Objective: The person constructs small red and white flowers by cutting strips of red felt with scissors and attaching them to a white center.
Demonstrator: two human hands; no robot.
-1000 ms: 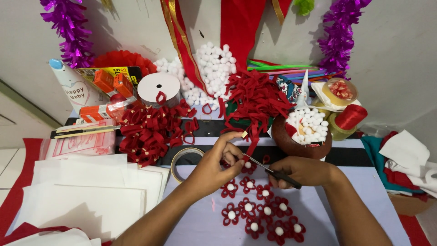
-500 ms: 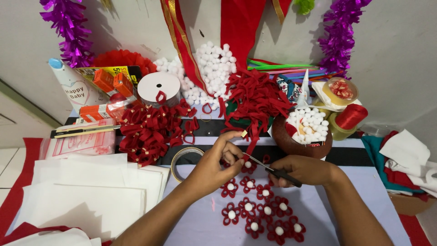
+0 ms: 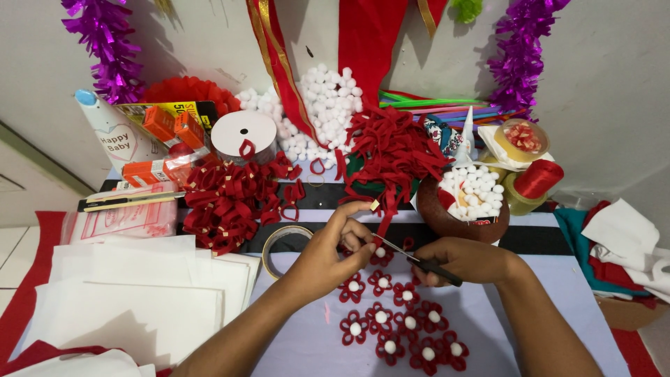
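Centrally, near the middle of the tabletop [image 3: 558, 314], the left hand [image 3: 328, 255] pinches a red felt strip [image 3: 382, 213] between thumb and forefinger, the strip hanging down from a gold-tipped end at the fingertips. Right hand [image 3: 464, 260] is closed around the dark handles of small scissors [image 3: 419, 260], blades pointing up-left toward the left hand and ending just beside the strip's lower end (whether blade touches felt, cannot tell). Directly below both hands, toward the near edge, lies a cluster of finished red felt flowers [image 3: 401, 324], each with a white pompom centre, laid flat on the pale lilac surface. A tape roll [image 3: 285, 241] lies flat just left of the left hand. Further left, a pile of red felt loops [image 3: 227, 202] sits near the back edge, with a white ribbon spool [image 3: 243, 134] behind it. A second heap of red strips [image 3: 391, 150] rises beyond the hands, and loose white pompoms [image 3: 324, 108] are banked against the wall behind. Right of the heap, a brown bowl [image 3: 447, 213] holds more white pompoms; a red thread spool [image 3: 539, 178] rests just beyond it. White paper sheets [image 3: 125, 300] are stacked at the left near corner. Purple tinsel [image 3: 520, 56] hangs on the wall.
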